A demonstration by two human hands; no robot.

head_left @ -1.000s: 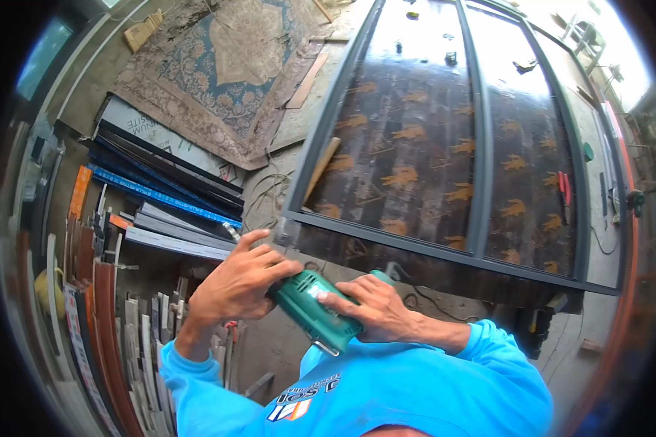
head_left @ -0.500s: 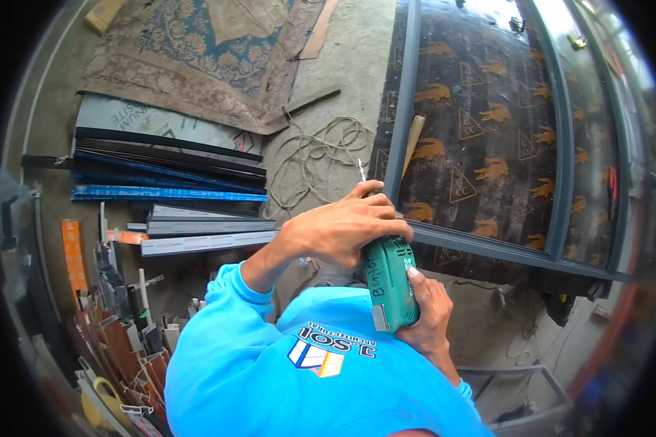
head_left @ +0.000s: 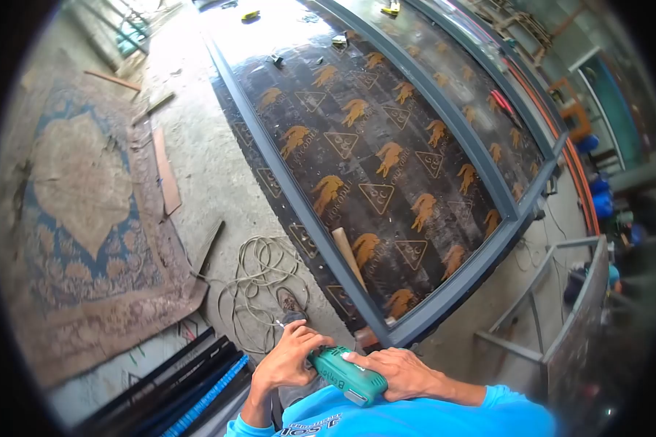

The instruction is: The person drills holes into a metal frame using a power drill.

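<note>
A green cordless drill [head_left: 350,377] with handwriting on its casing is held low in front of my blue sweatshirt [head_left: 415,415]. My left hand [head_left: 290,358] is closed around its front end, by the chuck, which the fingers mostly hide. A thin drill bit [head_left: 279,323] pokes out beyond those fingers. My right hand [head_left: 413,376] grips the drill from the other side, thumb along the top of the casing; its remaining fingers are largely out of sight. Just ahead of the drill is the near corner of a dark grey metal frame [head_left: 444,295].
Black printed plywood [head_left: 386,171] lies under the frame, with a wooden stick [head_left: 348,256] and red-handled pliers [head_left: 503,102] on it. Coiled cord [head_left: 259,273], a worn rug [head_left: 87,211] and long profiles [head_left: 175,386] lie on the floor at left. A metal stand [head_left: 539,298] is at right.
My view has swung right, bringing more of the frame and plywood into sight. Both hands stay on the drill, which now tilts more sideways, its bit pointing up and left.
</note>
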